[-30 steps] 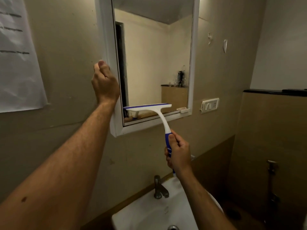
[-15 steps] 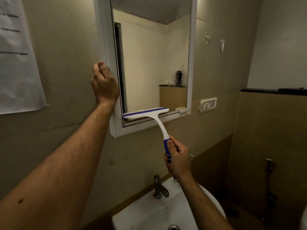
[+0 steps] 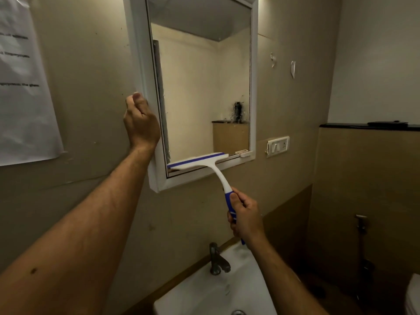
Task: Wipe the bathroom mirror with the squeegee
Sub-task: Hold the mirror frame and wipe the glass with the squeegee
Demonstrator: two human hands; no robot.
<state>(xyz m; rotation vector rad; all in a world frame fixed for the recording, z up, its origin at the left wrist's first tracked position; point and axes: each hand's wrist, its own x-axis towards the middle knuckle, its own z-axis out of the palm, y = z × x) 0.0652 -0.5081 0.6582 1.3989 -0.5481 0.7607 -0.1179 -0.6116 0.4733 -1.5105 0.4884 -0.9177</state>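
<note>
A white-framed mirror [image 3: 200, 87] hangs on the beige wall. My right hand [image 3: 245, 217] grips the blue handle of a white and blue squeegee [image 3: 200, 161]. Its blade lies across the very bottom of the glass, on the left half, against the lower frame. My left hand [image 3: 141, 122] grips the left outer edge of the mirror frame, thumb on the front and fingers curled behind the edge.
A white sink [image 3: 218, 292] with a metal tap [image 3: 217, 260] sits below the mirror. A switch plate [image 3: 277, 146] is on the wall right of the frame. A paper sheet [image 3: 22, 87] hangs at left. A hose sprayer [image 3: 361, 223] and toilet edge [image 3: 412, 296] are at right.
The squeegee blade has slid down the glass from just above the bottom to the lower frame edge. My left hand has stayed on the frame.
</note>
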